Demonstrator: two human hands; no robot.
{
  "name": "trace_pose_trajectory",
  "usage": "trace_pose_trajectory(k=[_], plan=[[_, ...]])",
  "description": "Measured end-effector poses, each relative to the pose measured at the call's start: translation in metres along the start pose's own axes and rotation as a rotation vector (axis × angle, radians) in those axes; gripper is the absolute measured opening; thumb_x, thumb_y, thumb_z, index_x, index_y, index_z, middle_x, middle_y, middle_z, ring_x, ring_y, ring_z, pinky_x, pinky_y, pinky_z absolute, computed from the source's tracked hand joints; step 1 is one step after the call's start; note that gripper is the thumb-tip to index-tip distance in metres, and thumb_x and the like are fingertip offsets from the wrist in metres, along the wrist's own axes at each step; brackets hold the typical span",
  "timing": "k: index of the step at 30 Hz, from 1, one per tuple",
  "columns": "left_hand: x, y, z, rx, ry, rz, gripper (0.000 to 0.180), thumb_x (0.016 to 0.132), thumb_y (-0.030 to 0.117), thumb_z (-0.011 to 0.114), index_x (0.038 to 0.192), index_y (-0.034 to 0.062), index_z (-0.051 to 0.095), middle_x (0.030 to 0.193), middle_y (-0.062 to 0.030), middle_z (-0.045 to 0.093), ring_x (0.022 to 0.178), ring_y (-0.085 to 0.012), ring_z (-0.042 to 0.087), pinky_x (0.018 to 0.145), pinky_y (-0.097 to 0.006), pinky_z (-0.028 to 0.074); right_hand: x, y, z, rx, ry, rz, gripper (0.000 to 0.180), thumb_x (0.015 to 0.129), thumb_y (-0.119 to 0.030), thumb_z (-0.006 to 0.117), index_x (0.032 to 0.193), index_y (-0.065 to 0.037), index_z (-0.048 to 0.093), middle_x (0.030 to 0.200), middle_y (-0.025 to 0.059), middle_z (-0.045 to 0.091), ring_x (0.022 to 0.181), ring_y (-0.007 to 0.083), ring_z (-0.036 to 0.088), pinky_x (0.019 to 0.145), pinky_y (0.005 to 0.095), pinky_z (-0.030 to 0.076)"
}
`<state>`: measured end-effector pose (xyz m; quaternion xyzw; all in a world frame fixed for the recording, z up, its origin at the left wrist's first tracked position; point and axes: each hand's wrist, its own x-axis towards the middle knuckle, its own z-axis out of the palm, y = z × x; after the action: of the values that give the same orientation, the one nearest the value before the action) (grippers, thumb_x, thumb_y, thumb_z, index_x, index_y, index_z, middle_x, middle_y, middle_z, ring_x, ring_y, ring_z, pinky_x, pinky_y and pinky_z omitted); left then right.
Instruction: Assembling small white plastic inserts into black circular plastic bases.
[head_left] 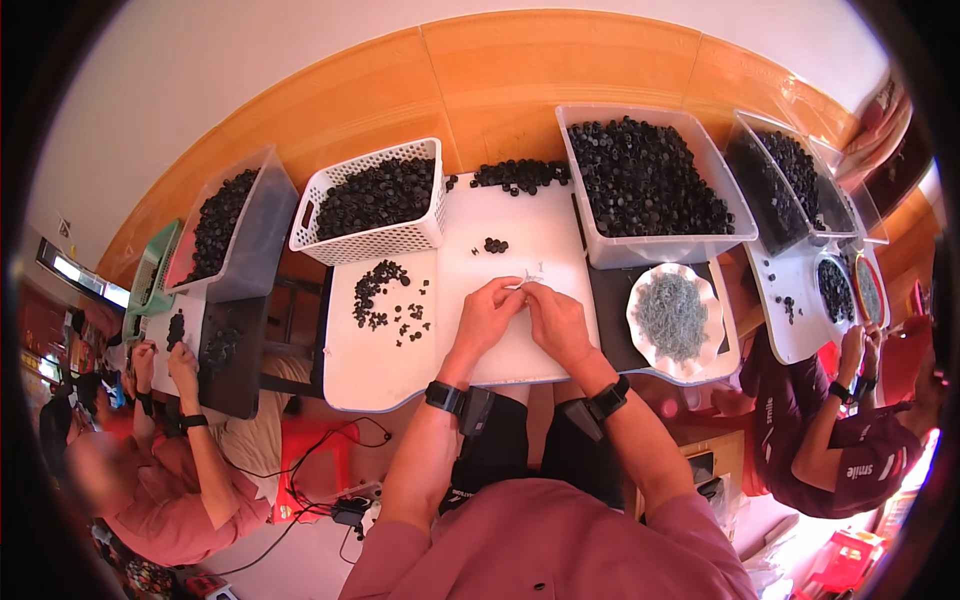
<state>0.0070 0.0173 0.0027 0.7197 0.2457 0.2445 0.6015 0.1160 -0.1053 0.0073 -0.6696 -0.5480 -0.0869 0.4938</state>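
Observation:
My left hand (489, 314) and my right hand (559, 322) meet over the white table (460, 215), with thumbs and fingertips pinched together. Between the fingertips is a small pale grey piece (533, 279), thin and spiky in outline; its exact kind is too small to tell. Just beyond the hands lies a small cluster of round black parts (496, 245). Loose black parts (380, 293) are scattered to the left of my left hand. To the right of my right hand, a white scalloped bowl (711, 347) holds a heap of thin grey pieces (672, 316).
A white perforated basket (375, 246) and a clear plastic bin (668, 249), both full of black parts, stand at the back. More black parts (520, 176) are piled between them. People work at either side, near a left-hand bin (262, 220) and a right-hand bin (765, 210).

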Motion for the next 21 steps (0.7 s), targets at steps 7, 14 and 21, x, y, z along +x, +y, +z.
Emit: trace_pose_trajectory(k=[7, 14, 21], plan=[[0.004, -0.007, -0.002, -0.199, 0.002, -0.071, 0.023, 0.1, 0.009, 0.066, 0.115, -0.0082, 0.068, 0.098, -0.0133, 0.077, 0.089, -0.0159, 0.074, 0.082, -0.027, 0.059, 0.002, -0.003, 0.001, 0.209, 0.007, 0.195, 0.025, 0.095, -0.003, 0.065, 0.119, -0.005, 0.06, 0.088, 0.0157, 0.074, 0.079, 0.0313, 0.075, 0.067, 0.0383, 0.059], [0.003, -0.005, 0.006, -0.111, 0.033, -0.073, 0.021, 0.098, 0.007, 0.068, 0.114, -0.0066, 0.068, 0.098, -0.014, 0.076, 0.089, -0.017, 0.074, 0.082, -0.028, 0.059, 0.002, 0.016, -0.001, 0.271, 0.139, 0.448, 0.023, 0.095, -0.004, 0.065, 0.118, -0.002, 0.062, 0.087, 0.0125, 0.074, 0.075, 0.0198, 0.073, 0.067, 0.0319, 0.057], [0.007, 0.008, -0.024, -0.183, 0.131, -0.009, 0.023, 0.097, 0.012, 0.071, 0.113, -0.005, 0.071, 0.096, -0.0122, 0.076, 0.085, -0.0154, 0.073, 0.079, -0.027, 0.058, 0.002, 0.017, 0.0, 0.324, 0.155, 0.549, 0.017, 0.095, -0.003, 0.064, 0.111, 0.001, 0.065, 0.082, 0.0125, 0.073, 0.07, 0.0178, 0.069, 0.067, 0.0321, 0.055]])
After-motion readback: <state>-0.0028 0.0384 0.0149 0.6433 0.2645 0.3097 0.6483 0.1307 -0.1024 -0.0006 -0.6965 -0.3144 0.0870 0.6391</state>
